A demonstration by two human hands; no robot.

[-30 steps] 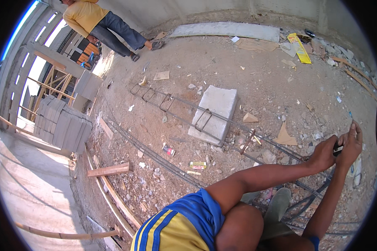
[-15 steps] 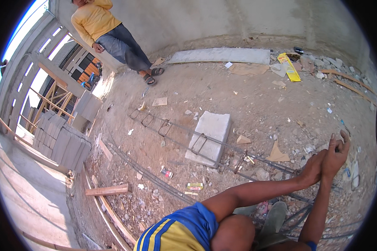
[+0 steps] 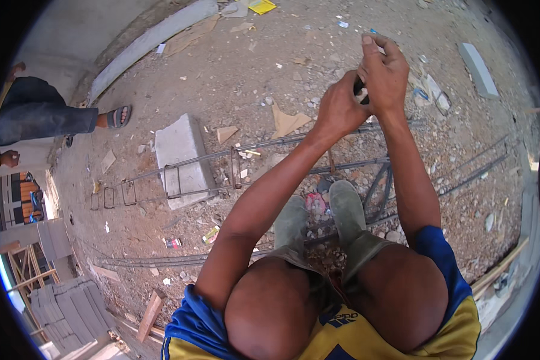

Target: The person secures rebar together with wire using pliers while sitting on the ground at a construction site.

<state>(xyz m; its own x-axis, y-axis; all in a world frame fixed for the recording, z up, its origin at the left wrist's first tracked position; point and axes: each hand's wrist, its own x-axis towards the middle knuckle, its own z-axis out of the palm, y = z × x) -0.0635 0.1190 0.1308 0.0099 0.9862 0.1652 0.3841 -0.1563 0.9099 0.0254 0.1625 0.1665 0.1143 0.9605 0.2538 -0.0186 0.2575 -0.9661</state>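
My left hand (image 3: 338,107) is closed, its knuckles up against the heel of my right hand (image 3: 387,75). Something black (image 3: 359,87) shows in the gap between the two hands; its kind is hidden. My right hand is raised with thumb and fingers bent forward and a gap between them. Below both hands lies a rebar cage (image 3: 233,170), long steel bars joined by rectangular stirrups. Its left part rests across a pale concrete block (image 3: 183,159). My grey-green boots (image 3: 347,205) stand on the near side of the cage, beside darker bars.
A person in dark trousers (image 3: 39,114) and sandals stands at the far left. Loose rebar (image 3: 162,261) runs along the rubble floor. Stacked grey blocks (image 3: 72,312) and a wooden offcut (image 3: 150,315) lie at lower left. A pale slab (image 3: 479,70) lies at right.
My view has swung to the right and down, so my knees and boots show. My left hand has shifted from the right wrist toward the palm, and a black thing shows between them.
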